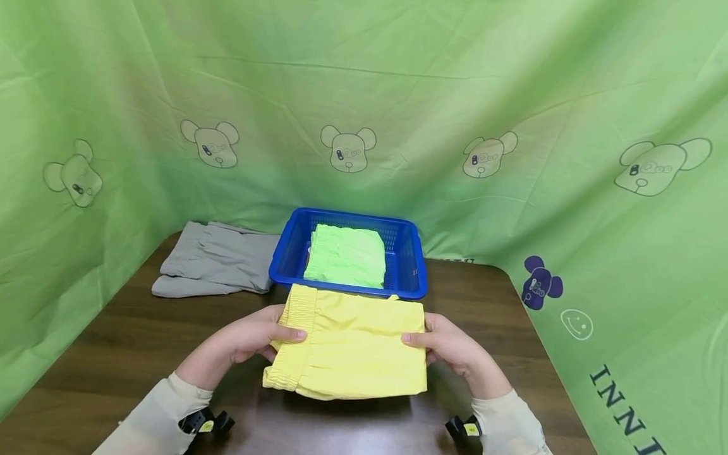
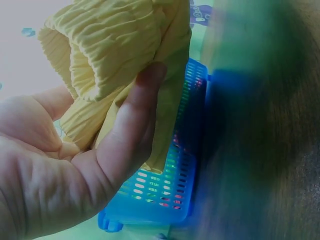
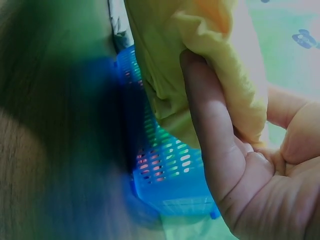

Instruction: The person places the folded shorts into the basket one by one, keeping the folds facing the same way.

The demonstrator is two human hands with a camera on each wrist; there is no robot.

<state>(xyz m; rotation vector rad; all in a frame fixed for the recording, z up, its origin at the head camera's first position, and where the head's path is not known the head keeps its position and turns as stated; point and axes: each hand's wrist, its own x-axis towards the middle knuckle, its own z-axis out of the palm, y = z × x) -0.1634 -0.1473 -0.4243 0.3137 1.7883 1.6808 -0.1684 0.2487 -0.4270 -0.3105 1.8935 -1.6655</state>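
Folded yellow shorts (image 1: 364,347) with a gathered elastic waistband hang level above the table, in front of the basket. My left hand (image 1: 256,335) pinches the waistband end, thumb on top and fingers underneath. At the opposite end my right hand (image 1: 455,344) grips the folded edge the same way. The left wrist view shows the waistband's layers between the left thumb and fingers (image 2: 132,120). Behind the shorts stands a blue plastic basket (image 1: 419,268), holding a folded bright green garment (image 1: 347,256). Through the basket's slotted wall, the right wrist view shows green and some red.
Grey folded trousers (image 1: 222,259) lie left of the basket, touching or close to its side. Everything rests on a dark wooden table (image 1: 483,297). A green curtain (image 1: 398,95) with bear prints closes off the back and both sides.
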